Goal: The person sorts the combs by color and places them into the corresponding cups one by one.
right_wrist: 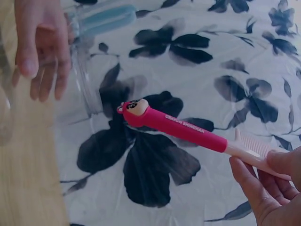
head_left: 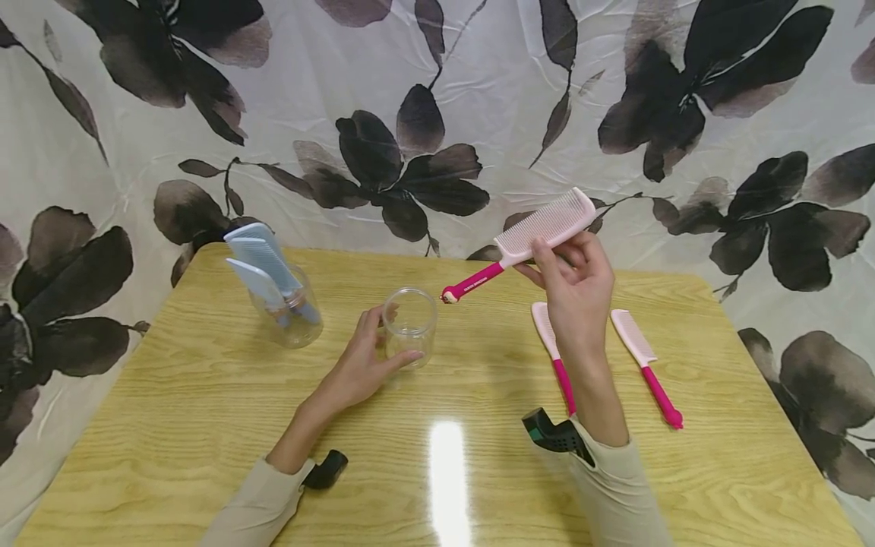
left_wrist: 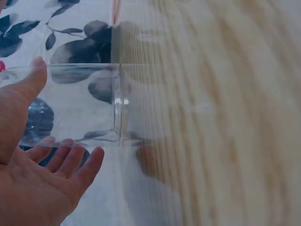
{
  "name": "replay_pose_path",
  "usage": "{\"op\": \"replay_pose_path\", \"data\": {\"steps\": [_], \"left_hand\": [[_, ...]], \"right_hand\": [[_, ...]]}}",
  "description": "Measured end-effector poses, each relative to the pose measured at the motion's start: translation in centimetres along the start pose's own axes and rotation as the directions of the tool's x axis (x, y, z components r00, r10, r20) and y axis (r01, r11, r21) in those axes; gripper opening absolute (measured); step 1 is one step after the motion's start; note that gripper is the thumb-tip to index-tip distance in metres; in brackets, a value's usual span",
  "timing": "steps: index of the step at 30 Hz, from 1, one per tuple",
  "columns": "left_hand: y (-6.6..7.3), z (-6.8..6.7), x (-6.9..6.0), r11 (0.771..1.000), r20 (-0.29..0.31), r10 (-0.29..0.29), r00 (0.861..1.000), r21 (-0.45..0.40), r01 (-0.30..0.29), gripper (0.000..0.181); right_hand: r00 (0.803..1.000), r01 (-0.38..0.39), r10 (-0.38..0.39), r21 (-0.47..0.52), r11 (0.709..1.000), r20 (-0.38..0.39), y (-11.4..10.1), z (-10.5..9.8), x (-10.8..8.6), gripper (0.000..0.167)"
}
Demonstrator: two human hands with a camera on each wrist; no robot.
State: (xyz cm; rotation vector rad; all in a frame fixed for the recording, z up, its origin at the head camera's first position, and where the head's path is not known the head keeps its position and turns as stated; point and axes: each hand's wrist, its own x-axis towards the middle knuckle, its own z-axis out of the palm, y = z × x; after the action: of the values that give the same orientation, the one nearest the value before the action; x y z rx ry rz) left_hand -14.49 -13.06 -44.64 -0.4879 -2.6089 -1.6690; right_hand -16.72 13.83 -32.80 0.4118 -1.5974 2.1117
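The right hand point(head_left: 577, 292) pinches a pale pink comb point(head_left: 526, 241) up over the table point(head_left: 478, 387), its bright pink handle point(right_wrist: 183, 129) showing white letters and a little face point(right_wrist: 137, 107), while the left hand point(head_left: 361, 368) has its fingers curled round a see-through jar point(head_left: 410, 338).

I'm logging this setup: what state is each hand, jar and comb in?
Middle jar: upright, open, no contents visible
Left hand: gripping the middle jar
Raised pink comb: tilted, handle end lower
Right hand: gripping the raised pink comb
Blue combs: leaning, handles down
Left jar: upright, open, holding the blue combs
Rightmost pink comb: lying on the table
Other pink comb: lying on the table, partly hidden
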Motion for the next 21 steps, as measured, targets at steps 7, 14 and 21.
{"op": "replay_pose_path", "data": {"steps": [7, 14, 21], "left_hand": [[-0.1, 0.1, 0.0, 1.000, -0.001, -0.004, 1.000, -0.004, 0.004, 0.078], [-0.1, 0.1, 0.0, 1.000, -0.003, -0.009, 1.000, -0.006, 0.009, 0.079], [0.0, 0.2, 0.0, 1.000, -0.008, 0.007, 1.000, 0.000, -0.007, 0.080]], "right_hand": [[0.999, -0.008, 0.007, 0.033, 0.999, 0.040, 0.6, 1.7, -0.2, 0.026], [0.996, -0.040, 0.040, 0.003, 0.999, 0.080, 1.7, 3.0, -0.6, 0.032], [0.991, -0.075, 0.075, -0.006, 0.997, 0.110, 3.2, 4.0, -1.1, 0.028]]}}
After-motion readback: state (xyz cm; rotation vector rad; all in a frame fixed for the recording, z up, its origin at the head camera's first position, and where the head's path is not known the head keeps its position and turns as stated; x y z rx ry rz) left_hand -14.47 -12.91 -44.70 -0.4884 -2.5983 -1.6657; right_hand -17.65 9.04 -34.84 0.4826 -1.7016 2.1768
